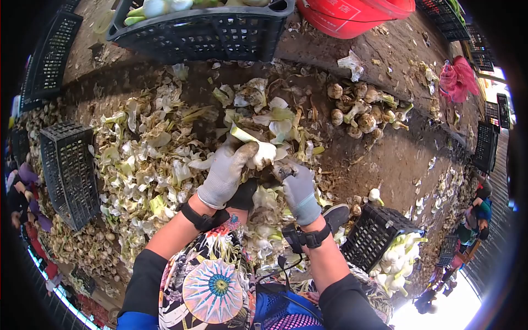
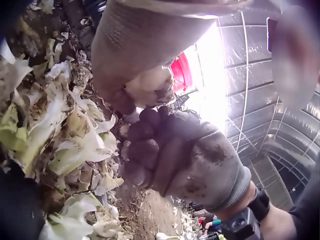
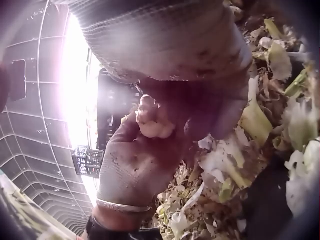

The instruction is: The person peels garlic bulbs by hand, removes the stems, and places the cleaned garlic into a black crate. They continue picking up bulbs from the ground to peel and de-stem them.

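Note:
My gloved left hand (image 1: pixel 224 175) grips a white garlic bulb (image 1: pixel 266 154) by its neck and side. The bulb's cut green stem (image 1: pixel 242 135) points up and left, and its brown root end faces my right hand (image 1: pixel 301 193). Also gloved, the right hand has dirt-darkened fingertips right at that root end. In the left wrist view its fingers (image 2: pixel 142 150) are curled into the palm, close below the bulb (image 2: pixel 149 86); whether they hold something inside, I cannot tell. The right wrist view shows the bulb's pale cloves (image 3: pixel 156 127) between both hands.
Peeled skins and leaves (image 1: pixel 143 154) cover the ground ahead and left. Untrimmed garlic (image 1: pixel 366 110) lies in a heap at right. A black crate (image 1: pixel 198 36) and red bucket (image 1: pixel 352 14) stand ahead; a tipped crate (image 1: pixel 379 234) by white garlic (image 1: pixel 397 263) lies right. Another crate (image 1: pixel 69 170) is left.

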The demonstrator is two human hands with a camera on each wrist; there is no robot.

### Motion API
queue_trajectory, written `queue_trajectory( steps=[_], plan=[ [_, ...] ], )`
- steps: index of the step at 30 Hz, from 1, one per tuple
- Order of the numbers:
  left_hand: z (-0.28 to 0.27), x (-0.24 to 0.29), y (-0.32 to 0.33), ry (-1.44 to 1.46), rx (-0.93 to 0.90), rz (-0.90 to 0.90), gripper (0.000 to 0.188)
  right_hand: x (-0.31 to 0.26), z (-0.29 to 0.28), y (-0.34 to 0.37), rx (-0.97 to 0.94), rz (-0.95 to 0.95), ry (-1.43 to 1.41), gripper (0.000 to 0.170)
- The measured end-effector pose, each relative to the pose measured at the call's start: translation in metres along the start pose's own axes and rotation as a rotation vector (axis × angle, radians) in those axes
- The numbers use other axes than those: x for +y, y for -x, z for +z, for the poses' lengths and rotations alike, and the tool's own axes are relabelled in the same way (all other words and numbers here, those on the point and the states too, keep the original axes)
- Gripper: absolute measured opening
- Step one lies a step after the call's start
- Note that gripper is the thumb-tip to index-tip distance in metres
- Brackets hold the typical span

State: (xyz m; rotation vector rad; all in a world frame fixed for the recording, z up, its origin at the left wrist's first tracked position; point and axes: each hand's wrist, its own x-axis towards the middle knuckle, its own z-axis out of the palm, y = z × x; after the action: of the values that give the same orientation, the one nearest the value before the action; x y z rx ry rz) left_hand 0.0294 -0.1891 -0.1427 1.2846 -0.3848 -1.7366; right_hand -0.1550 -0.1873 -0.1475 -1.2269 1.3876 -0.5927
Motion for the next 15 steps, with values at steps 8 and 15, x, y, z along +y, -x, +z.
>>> queue_trajectory(
  steps=[8, 15],
  plan=[
    [0.015, 0.010, 0.004, -0.268, 0.063, 0.120, 0.032, -0.047, 0.004, -0.007, -0.008, 0.425, -0.335, 0.024],
    [0.000, 0.000, -0.003, 0.201, 0.014, 0.022, 0.037, 0.011, 0.006, 0.005, -0.100, 0.192, 0.158, 0.021]
  ],
)
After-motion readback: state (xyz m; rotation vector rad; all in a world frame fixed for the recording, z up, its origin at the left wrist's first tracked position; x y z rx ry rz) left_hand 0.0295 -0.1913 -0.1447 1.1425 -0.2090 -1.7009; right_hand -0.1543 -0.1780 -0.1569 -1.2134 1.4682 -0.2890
